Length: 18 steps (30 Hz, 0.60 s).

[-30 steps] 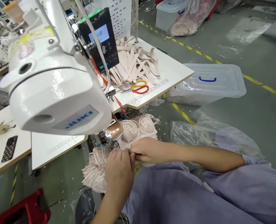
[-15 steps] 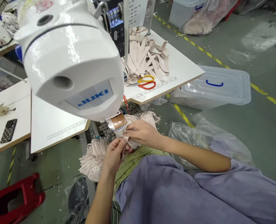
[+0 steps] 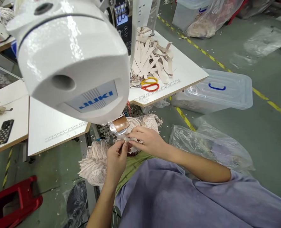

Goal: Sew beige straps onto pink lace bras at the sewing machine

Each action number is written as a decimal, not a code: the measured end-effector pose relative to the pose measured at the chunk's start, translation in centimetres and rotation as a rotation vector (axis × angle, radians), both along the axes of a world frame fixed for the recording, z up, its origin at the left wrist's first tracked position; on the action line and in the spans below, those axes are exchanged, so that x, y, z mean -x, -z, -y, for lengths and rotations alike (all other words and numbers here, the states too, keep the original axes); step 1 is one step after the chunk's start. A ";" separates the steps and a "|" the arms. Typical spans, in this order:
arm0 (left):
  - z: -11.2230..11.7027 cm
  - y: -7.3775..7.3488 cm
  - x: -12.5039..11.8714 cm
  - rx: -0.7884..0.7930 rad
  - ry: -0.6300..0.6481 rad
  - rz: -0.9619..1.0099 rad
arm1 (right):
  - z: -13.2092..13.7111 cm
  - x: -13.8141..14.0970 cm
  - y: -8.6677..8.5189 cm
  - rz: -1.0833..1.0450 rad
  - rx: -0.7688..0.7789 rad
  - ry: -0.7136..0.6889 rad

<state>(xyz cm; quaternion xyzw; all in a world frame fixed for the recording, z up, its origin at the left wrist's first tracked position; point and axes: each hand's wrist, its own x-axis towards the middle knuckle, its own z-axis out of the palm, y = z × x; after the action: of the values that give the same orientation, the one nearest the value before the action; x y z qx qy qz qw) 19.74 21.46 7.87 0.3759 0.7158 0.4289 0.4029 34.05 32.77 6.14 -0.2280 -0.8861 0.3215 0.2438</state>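
Just in front of the needle area of a white JUKI sewing machine [image 3: 83,63], my two hands meet over pale lace fabric. My left hand [image 3: 118,155] is closed, pinching the edge of the fabric between thumb and fingers. From the right, my right hand [image 3: 150,141] grips the same edge, its fingers bent over it. A bunch of pale lace pieces [image 3: 94,164] hangs left of my left hand, and more lace [image 3: 150,122] is heaped behind my right hand. The exact spot under the needle is hidden by the machine head.
Scissors [image 3: 150,85] with red and yellow handles lie beside a pile of beige strips [image 3: 152,57] on the white table [image 3: 190,72]. A patterned phone [image 3: 4,131] rests at left. A lidded plastic bin [image 3: 223,91], plastic bags [image 3: 209,145] and a red stool [image 3: 14,199] stand around on the floor.
My left fingertips have risen slightly and drawn closer to the right ones at the fabric edge. The view has shifted a little; both hands stay on the fabric.
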 end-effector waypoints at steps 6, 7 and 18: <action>0.0 0.6 0.2 0.003 0.014 -0.112 | -0.8 0.2 0.6 0.012 -0.006 -0.094; 0.0 0.7 0.2 0.001 0.023 -0.132 | -0.9 0.2 0.6 0.021 -0.011 -0.106; -0.2 0.8 0.3 0.047 0.028 -0.024 | -1.6 0.0 1.9 -0.093 -0.126 -0.102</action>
<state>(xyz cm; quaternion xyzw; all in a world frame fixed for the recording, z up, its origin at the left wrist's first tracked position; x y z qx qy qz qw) 19.40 21.67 7.07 0.3814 0.7251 0.4017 0.4092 34.04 34.37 4.22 -0.1518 -0.9028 0.2873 0.2818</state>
